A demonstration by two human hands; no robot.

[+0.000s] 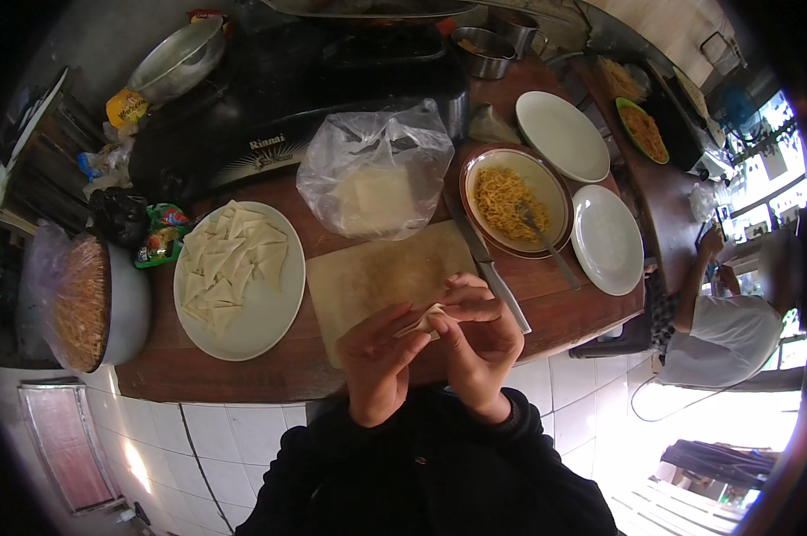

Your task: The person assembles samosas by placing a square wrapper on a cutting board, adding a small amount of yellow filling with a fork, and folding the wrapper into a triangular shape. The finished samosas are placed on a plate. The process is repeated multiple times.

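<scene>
Between the fingertips of both hands I pinch a small folded dumpling wrapper (420, 320), held above the near edge of a cutting board (368, 277). My left hand (377, 353) grips its left side, and my right hand (479, 344) grips its right side. Whether it has filling inside is hidden. On the left, an oval white plate (274, 322) bears several folded triangular dumplings (234, 259). Behind the board lies a clear plastic bag (332, 161) with a stack of square wrappers (372, 198). A bowl (468, 201) of noodles (511, 201) with a fork (542, 234) stands to the right.
A knife (488, 263) lies along the board's right edge. Two white plates (564, 134) sit at the right. A black gas stove (243, 98) spans the back. At far left stands a pot (126, 295) with a bagged brown food. A person (725, 330) sits at the far right.
</scene>
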